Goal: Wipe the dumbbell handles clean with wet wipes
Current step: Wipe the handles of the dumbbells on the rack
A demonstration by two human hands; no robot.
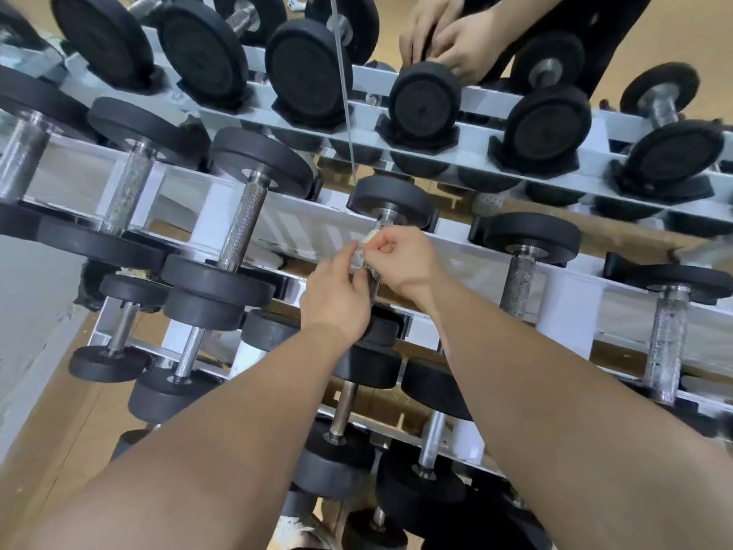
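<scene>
white wet wipe (367, 243) wrapping racked dumbbell's handle (375, 271)

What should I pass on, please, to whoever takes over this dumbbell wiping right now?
Left hand: pinches the small white wet wipe at the handle.
Right hand: curled, pinching the same wipe.
Wipe sits on the knurled steel handle of a black round-headed dumbbell, upper tier of the white metal rack.
Done: cannot tell which handles are clean.
Left: finish this handle, then the others.
</scene>
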